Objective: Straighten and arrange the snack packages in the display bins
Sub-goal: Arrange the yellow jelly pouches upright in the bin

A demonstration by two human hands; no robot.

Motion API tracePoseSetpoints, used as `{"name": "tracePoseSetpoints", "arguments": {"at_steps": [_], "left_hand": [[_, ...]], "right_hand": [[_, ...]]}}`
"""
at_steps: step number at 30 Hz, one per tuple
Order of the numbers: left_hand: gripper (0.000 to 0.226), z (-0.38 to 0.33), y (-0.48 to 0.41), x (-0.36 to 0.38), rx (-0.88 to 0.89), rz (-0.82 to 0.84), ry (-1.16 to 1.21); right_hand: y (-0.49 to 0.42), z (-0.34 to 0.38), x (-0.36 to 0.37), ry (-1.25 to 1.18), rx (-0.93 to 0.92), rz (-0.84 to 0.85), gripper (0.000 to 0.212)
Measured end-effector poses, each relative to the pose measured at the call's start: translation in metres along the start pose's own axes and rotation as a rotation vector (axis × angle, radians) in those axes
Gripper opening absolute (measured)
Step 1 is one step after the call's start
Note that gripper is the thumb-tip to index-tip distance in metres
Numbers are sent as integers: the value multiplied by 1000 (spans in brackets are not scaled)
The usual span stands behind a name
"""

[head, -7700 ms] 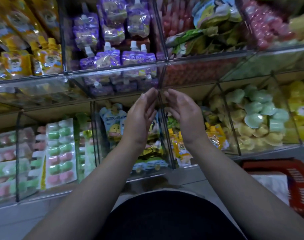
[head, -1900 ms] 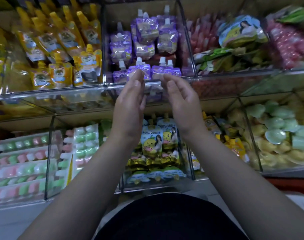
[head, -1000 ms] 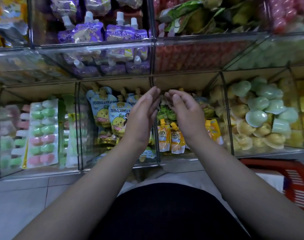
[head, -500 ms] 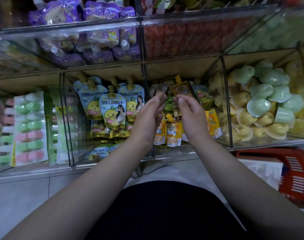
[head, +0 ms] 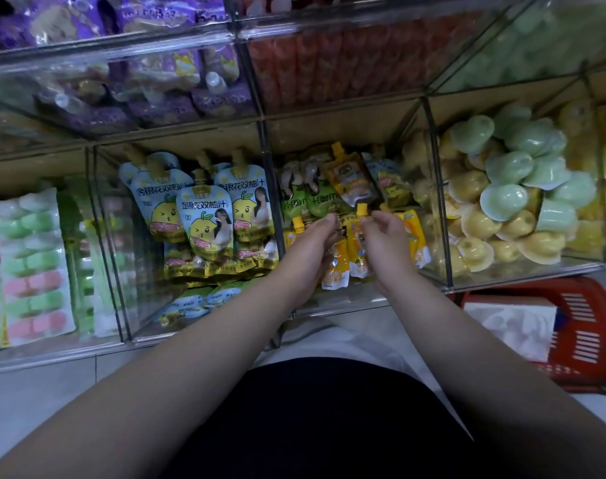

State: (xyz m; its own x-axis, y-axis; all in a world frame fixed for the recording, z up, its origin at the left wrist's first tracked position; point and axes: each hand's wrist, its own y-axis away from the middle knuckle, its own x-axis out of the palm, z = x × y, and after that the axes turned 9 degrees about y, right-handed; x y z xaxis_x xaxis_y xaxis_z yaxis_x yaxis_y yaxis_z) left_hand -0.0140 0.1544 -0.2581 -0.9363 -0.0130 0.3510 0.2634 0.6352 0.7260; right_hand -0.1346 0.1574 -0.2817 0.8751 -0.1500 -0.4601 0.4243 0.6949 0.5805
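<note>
Both hands reach into the lower middle clear bin (head: 350,303), which holds orange spout pouches in front and green pouches (head: 294,206) behind. My left hand (head: 310,245) curls its fingers on the top of one upright orange pouch (head: 336,269). My right hand (head: 386,238) pinches the top of the neighbouring orange pouch (head: 358,259), just under its cap. Behind them, another orange pouch (head: 350,178) lies tilted on the green ones. The hands hide the pouches' upper halves.
Blue-and-yellow pouches (head: 204,216) stand in the bin to the left, with jelly strip packs (head: 31,264) further left. Green and yellow jelly cups (head: 509,188) fill the bin to the right. Purple pouches (head: 163,81) lie in the shelf above. A red basket (head: 578,326) sits on the floor at right.
My hands dropped from the purple-pouch shelf to the lower middle bin. Their fingers have since curled onto the tops of two orange pouches. The view has tilted down.
</note>
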Motion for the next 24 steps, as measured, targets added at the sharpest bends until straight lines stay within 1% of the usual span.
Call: {"name": "tracePoseSetpoints", "arguments": {"at_steps": [2, 3, 4, 6, 8, 10, 13, 18, 19, 21, 24], "left_hand": [[33, 2, -5, -2, -29, 4, -31], [32, 3, -7, -3, -44, 3, -47], [35, 4, -9, -4, -56, 1, -60], [45, 6, -11, -5, -74, 4, -77], [38, 8, -13, -7, -76, 9, -89], [29, 10, -16, -8, -76, 5, -103], [34, 10, -15, -11, -59, -5, -118], [40, 10, -8, -17, -66, -55, -137], [40, 11, -7, -19, -72, -62, -135], [37, 11, -4, -21, -76, -67, -125], [35, 10, 2, -23, -82, -33, -127]], "right_hand": [[-6, -9, 4, 124, -30, 6, 53], [-7, -12, 5, 202, -57, 14, 53], [-8, -14, 6, 268, -81, 26, 51], [-8, -16, 5, 327, -111, 36, 53], [-11, -16, 1, 329, -125, 47, 57], [-12, -15, -5, 278, -100, 87, 60], [-17, -11, -7, 240, -42, 120, 66], [-14, -7, -9, 287, -10, 127, 74], [-14, -8, -8, 277, -2, 121, 71], [-13, -10, -8, 263, -14, 120, 51], [-11, -13, -7, 211, -38, 117, 33]]}}
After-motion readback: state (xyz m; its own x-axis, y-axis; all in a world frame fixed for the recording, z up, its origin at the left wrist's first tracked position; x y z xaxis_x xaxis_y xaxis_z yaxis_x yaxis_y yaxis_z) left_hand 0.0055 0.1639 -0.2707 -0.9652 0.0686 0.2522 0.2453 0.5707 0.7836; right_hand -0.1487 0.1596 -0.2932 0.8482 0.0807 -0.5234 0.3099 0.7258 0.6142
